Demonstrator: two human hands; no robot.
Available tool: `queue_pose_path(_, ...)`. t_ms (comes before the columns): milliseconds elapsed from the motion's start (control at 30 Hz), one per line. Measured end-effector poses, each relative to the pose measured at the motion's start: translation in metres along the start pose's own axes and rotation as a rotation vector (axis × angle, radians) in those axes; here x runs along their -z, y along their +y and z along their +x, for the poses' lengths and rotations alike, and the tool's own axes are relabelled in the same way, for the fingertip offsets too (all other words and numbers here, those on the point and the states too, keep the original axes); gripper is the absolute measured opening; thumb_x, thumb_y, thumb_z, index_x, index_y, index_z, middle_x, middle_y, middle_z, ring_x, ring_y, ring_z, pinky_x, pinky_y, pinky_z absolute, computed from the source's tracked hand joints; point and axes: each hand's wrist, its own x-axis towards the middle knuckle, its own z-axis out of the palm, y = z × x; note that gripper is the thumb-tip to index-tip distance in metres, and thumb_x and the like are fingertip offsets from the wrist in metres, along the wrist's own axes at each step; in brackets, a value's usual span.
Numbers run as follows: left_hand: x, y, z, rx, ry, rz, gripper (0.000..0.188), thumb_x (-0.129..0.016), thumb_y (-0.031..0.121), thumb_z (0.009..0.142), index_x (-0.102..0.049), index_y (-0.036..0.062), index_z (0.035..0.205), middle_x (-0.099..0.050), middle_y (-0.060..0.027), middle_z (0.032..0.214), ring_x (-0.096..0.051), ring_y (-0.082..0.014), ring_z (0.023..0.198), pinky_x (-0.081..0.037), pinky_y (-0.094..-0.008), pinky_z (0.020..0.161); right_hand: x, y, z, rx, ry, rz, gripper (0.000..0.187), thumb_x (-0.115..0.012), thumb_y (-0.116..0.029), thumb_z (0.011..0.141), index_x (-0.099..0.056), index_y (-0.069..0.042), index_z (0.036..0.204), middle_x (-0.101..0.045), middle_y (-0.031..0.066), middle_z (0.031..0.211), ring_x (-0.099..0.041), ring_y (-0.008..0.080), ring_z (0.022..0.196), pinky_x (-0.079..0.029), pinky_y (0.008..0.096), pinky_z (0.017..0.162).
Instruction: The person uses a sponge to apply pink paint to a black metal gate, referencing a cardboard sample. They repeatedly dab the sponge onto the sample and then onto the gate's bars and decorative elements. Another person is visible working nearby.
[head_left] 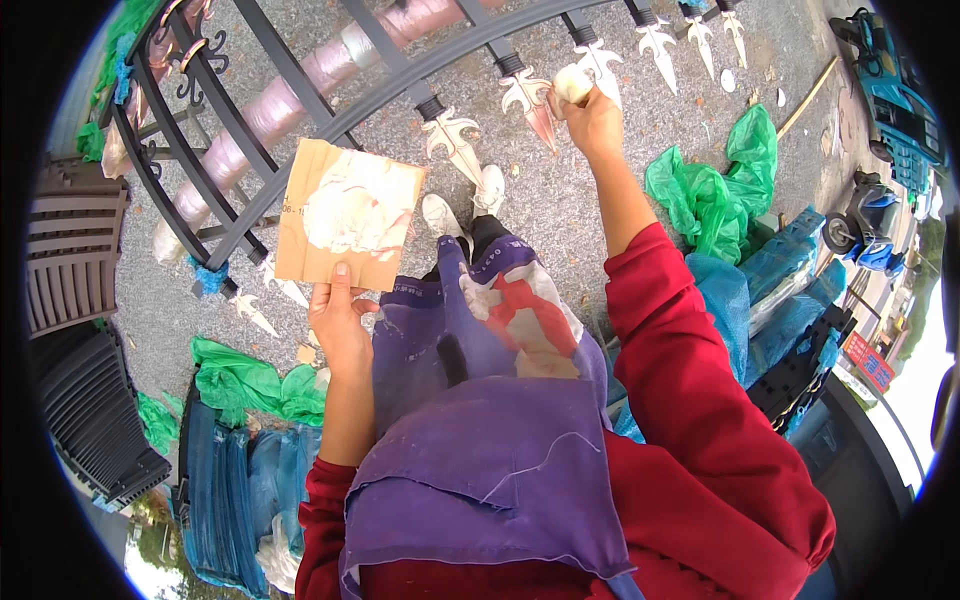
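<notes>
In my left hand (342, 322) is a square piece of brown cardboard (292, 240), held at its near edge with the thumb on top. A thick whitish paint smear (350, 208) covers its middle. My right hand (594, 126) reaches forward, its fingers closed round a pale, rounded sponge-like pad (573, 84). The pad is beside a whitish spearhead finial (600, 64) on a black metal fence panel (400, 75); whether they touch, I cannot tell. Left of it, another finial (527, 100) shows coppery and white patches. More whitish finials (656, 50) line the panel's edge.
Beneath the fence runs a pink plastic-wrapped bar (275, 118). Crumpled green plastic (715, 205) and blue-wrapped stacks (785, 265) lie to the right. Brown slatted panels (75, 250) stand at left, above more blue-wrapped pieces (220, 490). A scooter (868, 225) is parked far right.
</notes>
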Motion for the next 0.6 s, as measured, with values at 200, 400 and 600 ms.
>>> queue_pose_path(200, 0.004, 0.004, 0.003, 0.006, -0.022, 0.004, 0.024, -0.064, 0.023, 0.09, -0.062, 0.0007, 0.098, -0.064, -0.0038, 0.082, -0.056, -0.0075, 0.064, -0.046, -0.0193, 0.042, -0.024, -0.015, 0.017, 0.083, 0.048, -0.147, 0.031, -0.069, -0.03, 0.076, -0.066, -0.005, 0.094, -0.067, 0.0202, 0.095, -0.064, 0.0363, 0.091, -0.049, 0.042, 0.081)
queue_pose_path(400, 0.013, 0.009, 0.006, 0.012, -0.02, -0.001, 0.024, -0.063, 0.021, 0.091, -0.06, 0.001, 0.104, -0.065, -0.0053, 0.087, -0.058, -0.0085, 0.066, -0.046, -0.0205, 0.044, -0.016, 0.027, -0.004, -0.024, 0.099, 0.121, 0.031, -0.069, -0.031, 0.076, -0.066, -0.005, 0.093, -0.068, 0.0198, 0.091, -0.064, 0.0361, 0.09, -0.049, 0.0429, 0.08)
queue_pose_path(600, -0.002, 0.004, 0.008, 0.012, -0.046, -0.001, 0.024, -0.063, 0.022, 0.091, -0.062, 0.0007, 0.101, -0.065, -0.004, 0.083, -0.057, -0.0077, 0.065, -0.047, -0.0194, 0.042, -0.022, 0.005, 0.001, 0.054, 0.124, -0.003, 0.024, -0.067, -0.025, 0.077, -0.064, -0.002, 0.086, -0.068, 0.0191, 0.084, -0.065, 0.0359, 0.082, -0.049, 0.0425, 0.074)
